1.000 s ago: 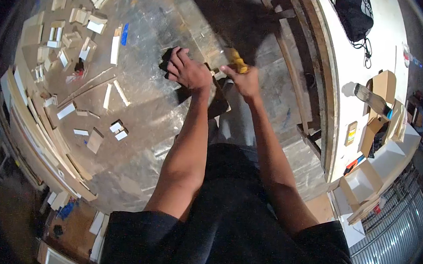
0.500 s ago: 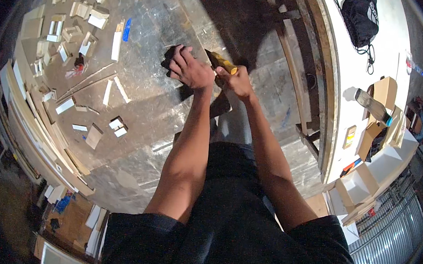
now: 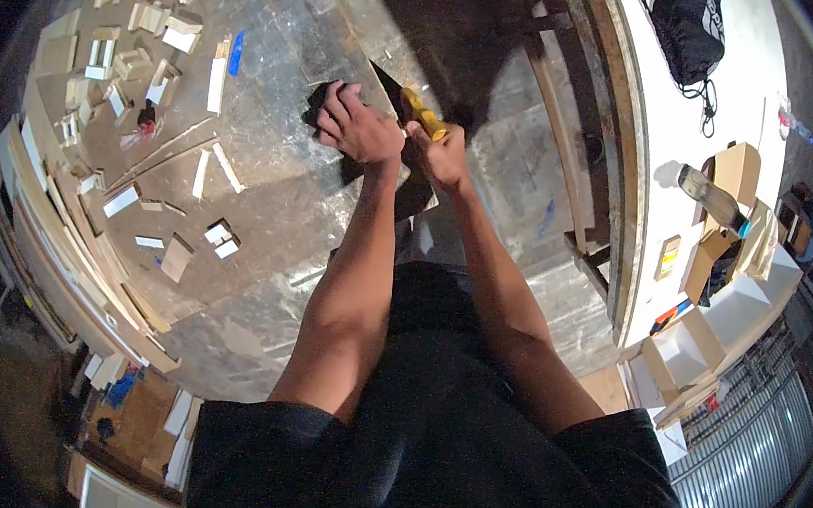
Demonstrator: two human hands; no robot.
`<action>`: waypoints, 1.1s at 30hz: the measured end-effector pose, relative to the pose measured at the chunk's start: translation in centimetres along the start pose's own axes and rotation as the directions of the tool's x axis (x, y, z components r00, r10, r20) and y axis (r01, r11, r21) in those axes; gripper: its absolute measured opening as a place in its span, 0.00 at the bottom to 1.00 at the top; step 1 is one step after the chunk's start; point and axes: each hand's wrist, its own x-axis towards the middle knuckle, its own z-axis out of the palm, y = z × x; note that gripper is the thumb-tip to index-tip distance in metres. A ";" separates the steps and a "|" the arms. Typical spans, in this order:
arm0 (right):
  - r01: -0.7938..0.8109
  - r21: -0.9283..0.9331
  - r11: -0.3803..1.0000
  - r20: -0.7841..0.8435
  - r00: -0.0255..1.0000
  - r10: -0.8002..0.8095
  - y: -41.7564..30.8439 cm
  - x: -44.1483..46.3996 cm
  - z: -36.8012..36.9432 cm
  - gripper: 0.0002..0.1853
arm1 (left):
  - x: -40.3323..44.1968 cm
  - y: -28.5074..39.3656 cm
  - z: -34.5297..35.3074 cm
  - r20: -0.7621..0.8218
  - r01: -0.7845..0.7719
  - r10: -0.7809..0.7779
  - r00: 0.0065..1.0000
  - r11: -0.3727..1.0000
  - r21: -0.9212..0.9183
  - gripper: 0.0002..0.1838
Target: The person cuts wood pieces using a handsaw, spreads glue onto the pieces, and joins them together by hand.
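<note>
My right hand (image 3: 445, 157) is closed around a yellow-handled tool (image 3: 425, 117) at the edge of the metal-topped table (image 3: 286, 82). Its working end is hidden, so I cannot tell its exact kind. Close beside it, my left hand (image 3: 363, 134) rests palm down on the tabletop, fingers bent and apart, the wrist side nearly touching the right thumb. Whatever may lie beneath the left palm is out of sight. A dark, sharp-edged patch lies below both hands, beyond the table's edge.
Small wooden pieces (image 3: 148, 19) and thin strips (image 3: 225, 168) are scattered over the table's left side. Long wooden strips (image 3: 92, 248) line its outer edge. On the white surface at right are a black drawstring bag (image 3: 689, 33), a bottle (image 3: 712, 197) and an open cardboard box (image 3: 738, 170).
The right hand and the yellow-handled tool have shifted slightly left, and the tool shows at a steeper angle. The left hand keeps its pose. The whole view has shifted slightly.
</note>
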 end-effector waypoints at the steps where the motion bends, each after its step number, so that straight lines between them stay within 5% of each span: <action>1: 0.008 -0.001 1.000 0.005 1.000 -0.008 0.0 0.0 -0.1 0.20 | -0.1 0.0 0.1 -0.003 0.002 -0.002 1.000 1.000 -0.006 0.21; 7: -0.074 -0.406 0.911 -0.098 0.994 0.037 -3.9 -4.3 -3.9 0.22 | 0.1 0.2 -0.5 -0.017 -0.014 0.015 1.000 0.998 0.053 0.22; 11: -0.028 -0.227 0.973 -0.087 0.996 0.009 -11.0 -12.0 -3.2 0.19 | -0.1 -0.7 0.4 -0.044 -0.003 0.006 0.999 0.997 0.073 0.23; 18: -0.030 -0.159 0.987 -0.025 0.999 0.026 -10.2 -16.0 -1.2 0.20 | -0.3 -1.2 0.7 -0.020 0.026 -0.025 0.999 0.996 0.082 0.25; 28: -0.089 -0.286 0.954 0.036 0.994 0.103 -12.8 -15.3 -0.5 0.20 | 0.0 -1.6 1.0 -0.075 -0.039 0.053 0.996 0.983 0.181 0.22; 33: -0.050 -0.398 0.916 0.073 0.994 0.086 -14.0 -14.9 -0.5 0.14 | 0.3 0.1 -2.4 0.069 -0.018 0.012 0.998 0.996 0.092 0.21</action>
